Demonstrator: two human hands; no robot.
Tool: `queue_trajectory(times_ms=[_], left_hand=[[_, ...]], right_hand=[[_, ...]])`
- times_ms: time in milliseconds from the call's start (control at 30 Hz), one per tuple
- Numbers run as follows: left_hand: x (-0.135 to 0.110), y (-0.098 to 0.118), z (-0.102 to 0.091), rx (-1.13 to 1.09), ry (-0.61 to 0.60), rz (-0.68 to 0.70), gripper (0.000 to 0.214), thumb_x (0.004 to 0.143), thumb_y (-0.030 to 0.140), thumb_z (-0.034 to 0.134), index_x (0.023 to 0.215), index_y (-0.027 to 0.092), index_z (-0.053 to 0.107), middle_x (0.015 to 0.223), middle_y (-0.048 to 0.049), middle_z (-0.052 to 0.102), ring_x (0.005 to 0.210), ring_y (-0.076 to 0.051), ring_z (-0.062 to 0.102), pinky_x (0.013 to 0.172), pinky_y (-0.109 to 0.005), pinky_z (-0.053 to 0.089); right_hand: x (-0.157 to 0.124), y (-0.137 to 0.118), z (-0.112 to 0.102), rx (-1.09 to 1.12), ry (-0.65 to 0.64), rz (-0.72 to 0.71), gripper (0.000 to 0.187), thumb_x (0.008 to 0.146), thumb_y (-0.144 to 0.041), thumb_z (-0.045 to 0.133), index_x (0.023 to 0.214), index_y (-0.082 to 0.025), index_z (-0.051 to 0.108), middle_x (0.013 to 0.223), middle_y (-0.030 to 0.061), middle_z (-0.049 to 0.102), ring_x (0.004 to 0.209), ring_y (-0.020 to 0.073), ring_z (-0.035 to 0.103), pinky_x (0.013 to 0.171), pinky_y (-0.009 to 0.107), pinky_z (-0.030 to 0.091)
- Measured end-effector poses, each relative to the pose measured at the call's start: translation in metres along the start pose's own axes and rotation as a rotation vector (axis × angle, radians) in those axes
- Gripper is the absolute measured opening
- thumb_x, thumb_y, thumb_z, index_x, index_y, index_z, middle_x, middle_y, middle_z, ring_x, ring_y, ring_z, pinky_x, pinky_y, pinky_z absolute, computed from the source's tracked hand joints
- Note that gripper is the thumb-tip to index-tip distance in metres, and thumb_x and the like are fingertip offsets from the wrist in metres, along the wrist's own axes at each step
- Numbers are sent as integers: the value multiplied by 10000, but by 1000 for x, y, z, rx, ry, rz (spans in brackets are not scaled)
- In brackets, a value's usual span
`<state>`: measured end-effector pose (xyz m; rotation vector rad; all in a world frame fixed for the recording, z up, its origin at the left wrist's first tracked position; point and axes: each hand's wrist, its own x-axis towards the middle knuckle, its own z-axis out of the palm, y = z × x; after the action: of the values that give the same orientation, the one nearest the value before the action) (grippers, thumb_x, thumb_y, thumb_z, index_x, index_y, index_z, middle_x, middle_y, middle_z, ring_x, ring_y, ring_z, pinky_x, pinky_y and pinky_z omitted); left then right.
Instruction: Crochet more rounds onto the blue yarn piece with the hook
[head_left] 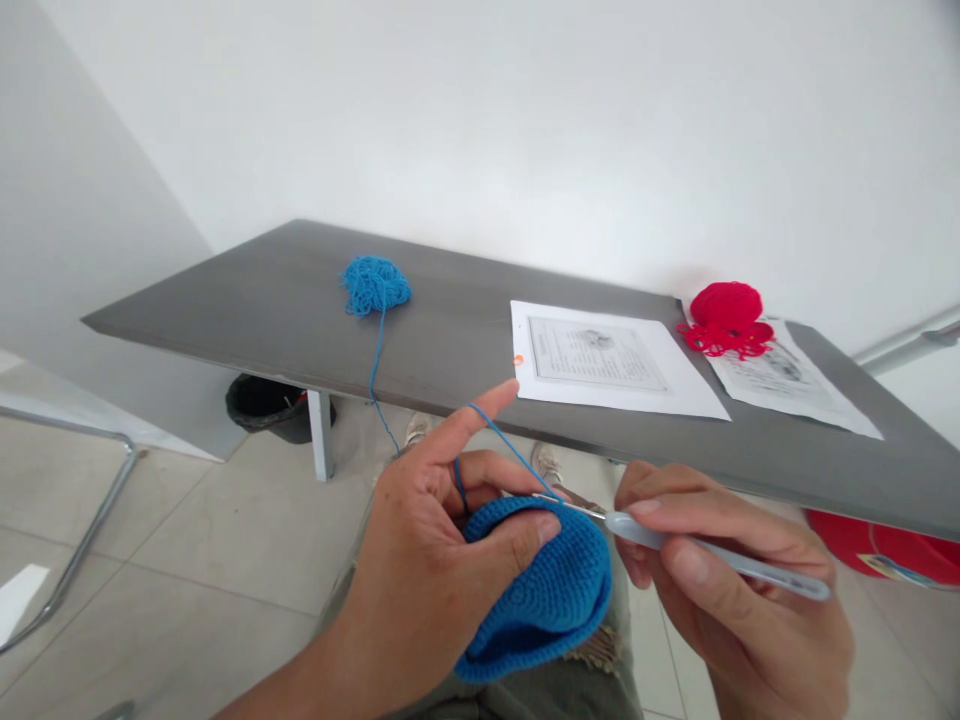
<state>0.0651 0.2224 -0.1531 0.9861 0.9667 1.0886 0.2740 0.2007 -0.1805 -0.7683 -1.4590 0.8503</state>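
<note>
My left hand (442, 540) pinches the upper edge of a blue crocheted piece (555, 590), thumb in front. Its index finger is stretched out, with blue yarn (504, 436) running over it down to the work. Between the thumb and fingers of my right hand (742, 570) is a crochet hook (720, 560) with a pale grey handle. The hook's metal tip lies at the top edge of the piece, where the yarn meets it. From a loose blue yarn ball (376, 287) on the table, a strand drops over the edge toward my left hand.
A dark grey table (450, 340) stands against the white wall. Printed sheets (682, 395) lie on it, with a red yarn ball (726, 308) on the right one. Below are a black bin (262, 405), a red object (862, 545) and a metal chair frame (97, 540).
</note>
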Motion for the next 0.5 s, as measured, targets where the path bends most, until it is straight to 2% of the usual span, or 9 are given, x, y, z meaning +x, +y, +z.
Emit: queue_trajectory(times_ms=[167,367,500], left_hand=[[0,1,2,-14,18,-6,812,742,153,912,1501,214,630,744,7,801,637,-131,692,560,-169,516],[0,3,1,20,50,-4,808,723,195,944,1474,197,647,735,5,804,682,-147,717,609,-181,542],[-2,3,1,51,63,18,767,746,172,917,1465,221,653,735,17,798,775,-191,780,643,-203,552]], right_hand=[[-4,-5,-6,-104,19,-36,158,971,-249,754,1099,-260,846,815,66,774,729,217,688,627,386,564],[-6,-10,-9,-181,9,-80,187,950,-179,755,1097,-252,844,871,53,779,778,218,714,663,391,586],[-11,-10,-9,-222,34,-93,197,948,-174,750,1097,-262,844,883,58,781,789,234,718,704,434,607]])
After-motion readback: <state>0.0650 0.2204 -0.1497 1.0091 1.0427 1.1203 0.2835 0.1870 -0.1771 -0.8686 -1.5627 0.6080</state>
